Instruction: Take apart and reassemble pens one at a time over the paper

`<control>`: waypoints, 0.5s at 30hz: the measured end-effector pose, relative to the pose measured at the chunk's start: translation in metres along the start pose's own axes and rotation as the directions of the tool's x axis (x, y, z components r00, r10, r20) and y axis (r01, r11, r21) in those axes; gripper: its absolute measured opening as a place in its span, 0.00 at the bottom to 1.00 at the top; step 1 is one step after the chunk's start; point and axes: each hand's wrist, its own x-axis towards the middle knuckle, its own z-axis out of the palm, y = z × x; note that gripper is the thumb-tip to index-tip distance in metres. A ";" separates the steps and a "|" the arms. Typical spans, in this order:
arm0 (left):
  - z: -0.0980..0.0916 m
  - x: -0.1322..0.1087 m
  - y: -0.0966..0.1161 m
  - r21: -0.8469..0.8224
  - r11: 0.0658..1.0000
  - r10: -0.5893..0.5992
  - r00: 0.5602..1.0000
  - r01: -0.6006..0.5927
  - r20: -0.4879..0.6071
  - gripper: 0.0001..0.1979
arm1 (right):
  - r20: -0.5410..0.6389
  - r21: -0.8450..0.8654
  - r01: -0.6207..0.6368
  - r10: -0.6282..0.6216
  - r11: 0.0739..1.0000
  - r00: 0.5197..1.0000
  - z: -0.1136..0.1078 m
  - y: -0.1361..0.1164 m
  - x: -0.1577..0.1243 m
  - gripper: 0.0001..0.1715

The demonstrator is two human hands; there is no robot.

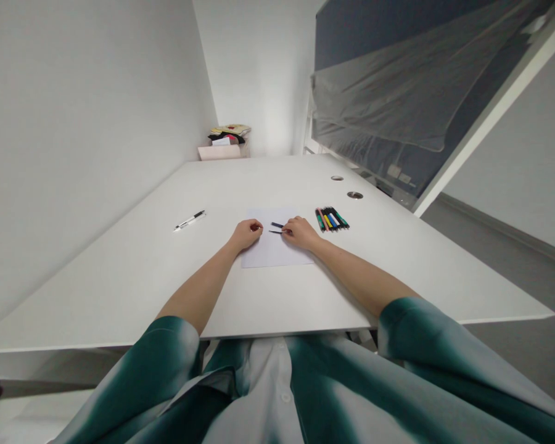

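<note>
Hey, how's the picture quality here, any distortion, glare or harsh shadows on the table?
Head view: wide-angle stretch splays the table edges; light is soft and even, shadows faint, no glare; the left hand and right hand look small, their grips unreadable.

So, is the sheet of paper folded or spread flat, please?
Spread flat: the sheet of paper lies unfolded on the table, with no crease showing.

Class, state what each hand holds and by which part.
Right hand pinches a thin dark pen-like stick at one end; left hand is closed, contents unclear.
</note>
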 end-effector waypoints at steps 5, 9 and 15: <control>0.008 0.003 0.009 -0.118 0.993 0.025 0.997 -0.016 0.073 0.09 | -0.104 0.083 0.115 -0.106 0.990 0.989 -0.004 -0.006 0.000 0.13; 0.011 0.003 0.014 -0.286 0.958 0.032 0.986 0.015 0.161 0.14 | -0.122 0.111 0.169 -0.155 0.979 0.980 -0.007 -0.015 0.000 0.11; 0.010 0.000 0.017 -0.399 0.915 0.039 0.966 0.069 0.257 0.16 | -0.116 0.104 0.154 -0.142 0.982 0.983 -0.007 -0.020 0.001 0.08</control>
